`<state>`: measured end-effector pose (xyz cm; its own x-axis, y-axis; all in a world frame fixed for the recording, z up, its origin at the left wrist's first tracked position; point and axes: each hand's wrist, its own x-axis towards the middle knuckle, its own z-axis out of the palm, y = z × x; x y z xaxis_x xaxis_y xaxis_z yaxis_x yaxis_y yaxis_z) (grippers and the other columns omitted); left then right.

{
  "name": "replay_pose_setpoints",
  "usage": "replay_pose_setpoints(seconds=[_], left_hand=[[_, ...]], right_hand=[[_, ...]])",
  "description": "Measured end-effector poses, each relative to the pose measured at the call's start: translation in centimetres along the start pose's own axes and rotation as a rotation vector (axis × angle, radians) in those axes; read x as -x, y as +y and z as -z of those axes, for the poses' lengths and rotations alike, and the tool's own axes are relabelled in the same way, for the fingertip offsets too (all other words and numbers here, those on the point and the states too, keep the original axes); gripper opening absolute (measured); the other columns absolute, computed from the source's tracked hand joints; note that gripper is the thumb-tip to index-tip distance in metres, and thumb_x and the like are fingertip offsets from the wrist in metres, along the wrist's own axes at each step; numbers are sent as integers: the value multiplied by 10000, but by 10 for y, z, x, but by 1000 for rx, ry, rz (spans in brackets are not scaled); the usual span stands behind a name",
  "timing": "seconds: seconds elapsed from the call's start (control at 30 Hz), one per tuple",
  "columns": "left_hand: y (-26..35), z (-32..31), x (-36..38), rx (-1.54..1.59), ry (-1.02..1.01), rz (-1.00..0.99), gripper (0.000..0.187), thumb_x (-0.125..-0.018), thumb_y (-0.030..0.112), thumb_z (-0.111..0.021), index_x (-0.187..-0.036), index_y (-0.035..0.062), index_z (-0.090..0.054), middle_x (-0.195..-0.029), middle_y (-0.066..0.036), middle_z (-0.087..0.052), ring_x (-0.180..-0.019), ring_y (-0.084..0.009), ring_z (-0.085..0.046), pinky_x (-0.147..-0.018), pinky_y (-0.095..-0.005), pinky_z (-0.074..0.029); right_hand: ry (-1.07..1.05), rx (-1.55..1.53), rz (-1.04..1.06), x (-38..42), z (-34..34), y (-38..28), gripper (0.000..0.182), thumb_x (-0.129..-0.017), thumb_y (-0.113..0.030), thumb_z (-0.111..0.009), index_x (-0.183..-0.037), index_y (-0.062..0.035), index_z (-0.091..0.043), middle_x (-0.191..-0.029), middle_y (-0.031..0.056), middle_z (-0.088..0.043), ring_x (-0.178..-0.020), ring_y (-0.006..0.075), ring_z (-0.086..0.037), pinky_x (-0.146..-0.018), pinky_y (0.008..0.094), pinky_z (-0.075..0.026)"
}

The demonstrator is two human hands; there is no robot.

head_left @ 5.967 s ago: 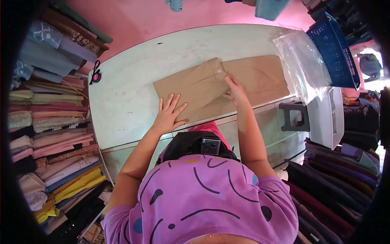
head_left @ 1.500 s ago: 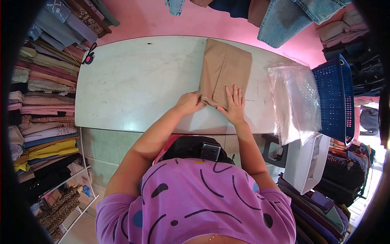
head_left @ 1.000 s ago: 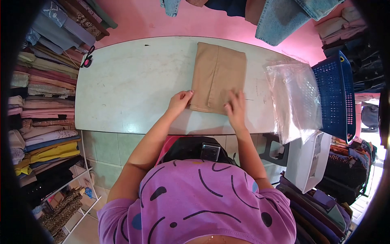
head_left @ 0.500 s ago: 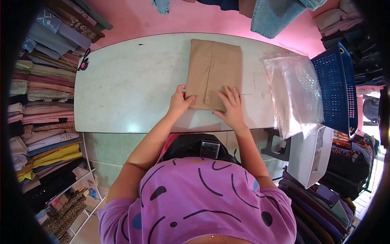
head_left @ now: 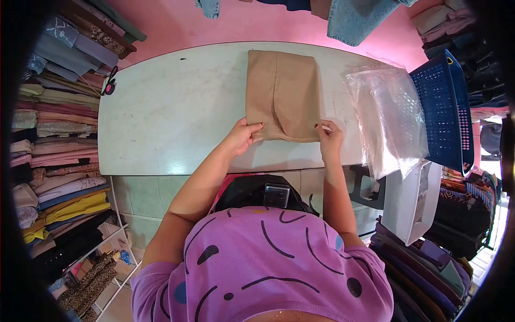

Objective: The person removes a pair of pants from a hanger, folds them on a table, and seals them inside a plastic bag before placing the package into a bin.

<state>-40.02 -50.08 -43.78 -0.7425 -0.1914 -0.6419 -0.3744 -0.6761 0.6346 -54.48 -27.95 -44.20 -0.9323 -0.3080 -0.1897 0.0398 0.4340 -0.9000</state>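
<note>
A folded tan garment (head_left: pixel 295 96), with a seam down its middle, lies on the white table (head_left: pixel 171 112). My left hand (head_left: pixel 241 137) grips its near left corner, thumb on top and fingers underneath. At the near right corner, my right hand (head_left: pixel 330 138) pinches the cloth between thumb and fingers. The near edge is slightly bunched and raised between both hands. What kind of garment it is, the folds do not clearly show.
Clear plastic bags (head_left: pixel 383 118) lie at the table's right, against a blue basket (head_left: pixel 442 112). Black scissors (head_left: pixel 109 83) rest at the left edge. Folded clothes fill the left shelves (head_left: pixel 64 161). Denim (head_left: pixel 357 21) hangs at the back. A white bin (head_left: pixel 410 204) stands below right.
My right hand has moved from lying flat on the garment to pinching its near right corner. My left hand has closed on the near left corner, and the near edge has bunched.
</note>
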Motion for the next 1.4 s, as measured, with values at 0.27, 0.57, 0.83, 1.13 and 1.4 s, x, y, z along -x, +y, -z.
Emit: replay_pose_setpoints(seconds=[0.27, 0.57, 0.83, 1.13, 1.4], left_hand=[[-31, 20, -13, -31, 21, 77, 284, -855, 130, -594, -1129, 100, -524, -1080, -46, -593, -956, -178, -591, -796, -332, -501], [-19, 15, -6, 263, -84, 151, 373, -869, 192, -560, -1182, 6, -481, -1153, -121, -555, -1054, -236, -562, -918, -376, -468], [-24, 11, -12, 516, -254, 173, 400, -891, 153, -448, -1228, -57, -391, -1233, -219, -471, -1126, -337, -501, -963, -431, -437], [-35, 18, -15, 266, -103, 66, 320, -865, 84, -513, -1168, -2, -459, -1093, -123, -574, -1021, -234, -572, -907, -385, -470], [-24, 18, 6, -262, 137, -176, 413, -822, 29, -600, -1198, 68, -435, -932, -62, -624, -826, -121, -591, -684, -267, -476]], right_hand=[[34, -226, 132, 5, -3, 10, 241, -789, 8, -598, -1027, 2, -559, -823, 109, -629, -711, 154, -604, -652, 231, -459], [-353, 708, 746, 41, -36, -28, 761, -660, -275, -739, -1327, -125, -402, -1404, 131, -328, -1315, 352, -255, -1047, 513, -224], [-192, 809, 742, 33, -53, -11, 691, -690, -272, -684, -1320, -162, -421, -1394, 82, -359, -1297, 327, -299, -1027, 522, -257], [-10, 830, 972, 28, -46, -18, 424, -782, -78, -477, -1183, -177, -573, -1257, 21, -529, -1214, 264, -438, -1000, 483, -313], [9, 881, 1017, 34, -42, 4, 416, -780, -110, -478, -1176, -191, -577, -1266, 21, -518, -1210, 239, -442, -997, 492, -312]])
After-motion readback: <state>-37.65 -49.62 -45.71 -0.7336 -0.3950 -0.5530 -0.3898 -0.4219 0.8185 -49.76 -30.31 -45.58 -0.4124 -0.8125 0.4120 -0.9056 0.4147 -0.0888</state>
